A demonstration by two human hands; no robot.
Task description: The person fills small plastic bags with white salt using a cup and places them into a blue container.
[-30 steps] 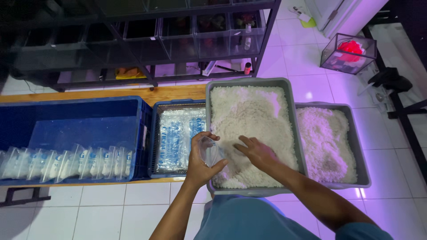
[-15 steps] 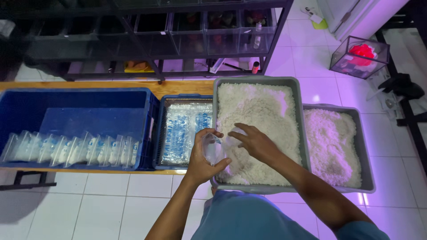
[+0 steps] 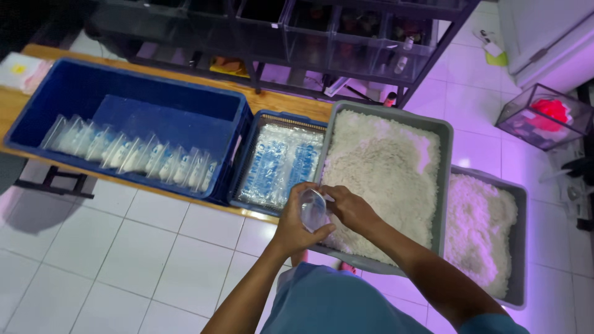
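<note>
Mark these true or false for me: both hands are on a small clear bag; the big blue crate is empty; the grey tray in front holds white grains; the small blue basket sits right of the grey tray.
1. Both the left hand and the right hand are on a small clear bag: true.
2. The big blue crate is empty: false; a row of filled bags stands in it.
3. The grey tray holds white grains: true.
4. The small blue basket sits right of the grey tray: false; it sits left of it, between the tray and the crate.
</note>
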